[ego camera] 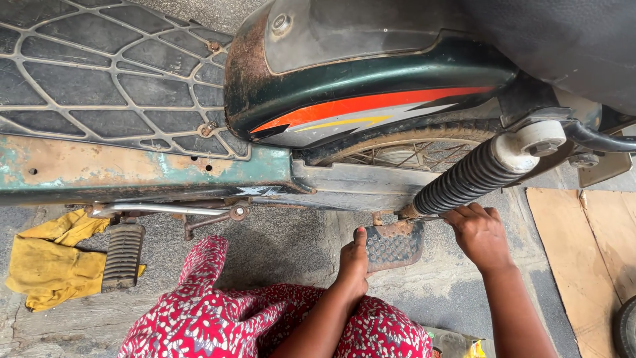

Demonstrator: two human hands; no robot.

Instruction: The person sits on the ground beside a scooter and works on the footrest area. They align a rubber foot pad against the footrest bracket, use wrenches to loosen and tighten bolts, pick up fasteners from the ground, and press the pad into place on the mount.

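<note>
a rusty, studded passenger footrest (395, 244) juts out flat at lower centre of the frame, just below the black ribbed shock absorber (472, 176), which slants up rightward.
</note>
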